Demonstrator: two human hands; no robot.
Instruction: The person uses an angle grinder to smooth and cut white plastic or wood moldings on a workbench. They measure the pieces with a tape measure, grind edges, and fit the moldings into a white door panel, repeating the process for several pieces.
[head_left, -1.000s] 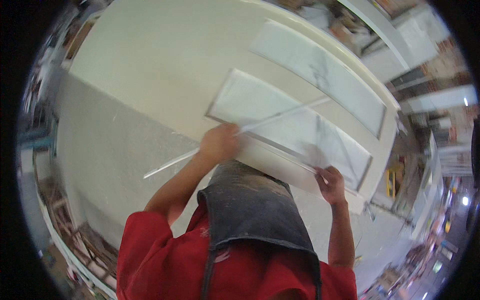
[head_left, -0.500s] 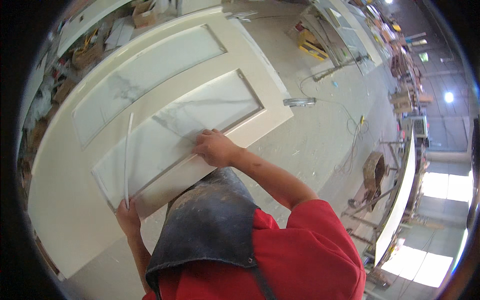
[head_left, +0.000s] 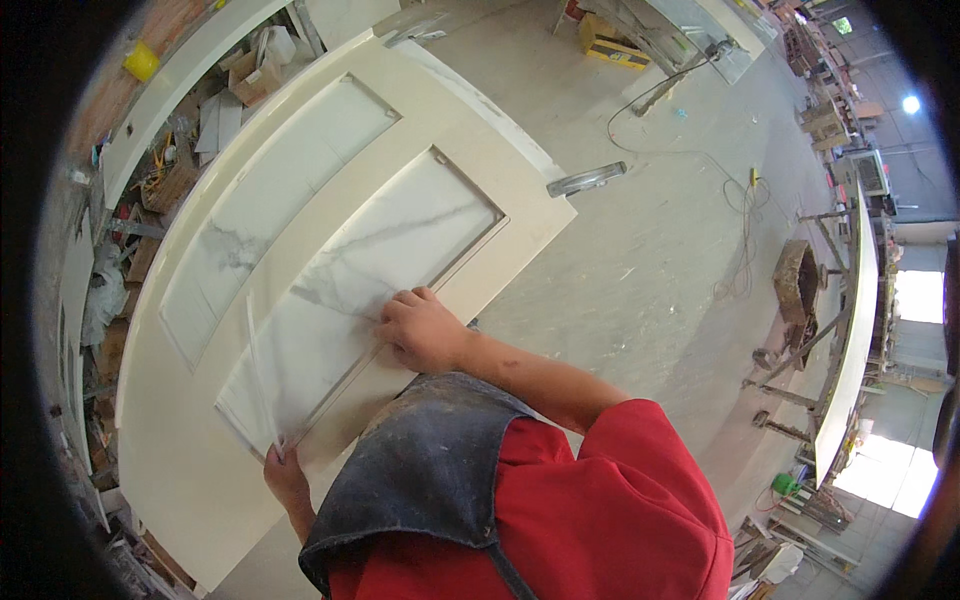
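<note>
A large cream door-like panel (head_left: pixel 190 500) lies flat before me, with two long recesses lined with white, grey-veined marble-look sheets. In the near recess, one such sheet (head_left: pixel 400 240) runs beneath both hands. My left hand (head_left: pixel 288 482), at the near left corner of that recess, pinches the lower end of a thin white strip (head_left: pixel 258 375), which slants away over the sheet. My right hand (head_left: pixel 425 328) rests on the recess's near edge, fingers curled down and pressed together; whatever sits beneath its fingertips is hidden. A dark apron (head_left: pixel 420 450) meets the panel's near side.
A grey metal bar (head_left: pixel 587 179) juts out past the panel's right end. Clutter with a cardboard box (head_left: pixel 250 78) lines the far left. On the floor stand a yellow box (head_left: pixel 612 45) and a loose cable (head_left: pixel 745 215). At right, a long white board (head_left: pixel 850 340) leans on a metal frame.
The view has turned, so the panel appears rotated. The strip's far end has swung left and toward me relative to the panel. My right hand stays on the recess edge.
</note>
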